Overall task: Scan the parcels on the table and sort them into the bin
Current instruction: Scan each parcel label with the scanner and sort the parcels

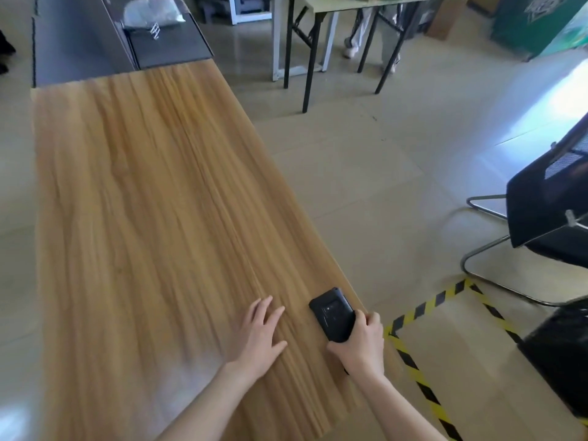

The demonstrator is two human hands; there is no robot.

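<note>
Fingers (370,318) of right hand (361,343) wrapped around near end of black scanner (331,315), lying flat by tabletop (143,202) right edge, long axis pointing away and slightly left. Left hand (261,332) just beside, flat, fingers spread.

Desk (143,202): warm tan wood grain with darker brown streaks running lengthwise; black scanner (331,313) near its right edge, dark grey bin (79,43) past its far edge holding a pale translucent parcel (149,11). Floor (366,173): beige, glossy, with yellow-and-black striped tape (410,361) marking a square to the right of the desk. Chair (550,214) black with a silver metal frame; green box (537,23) at far right, pale yellow-green folding table (321,3) on black legs.
</note>
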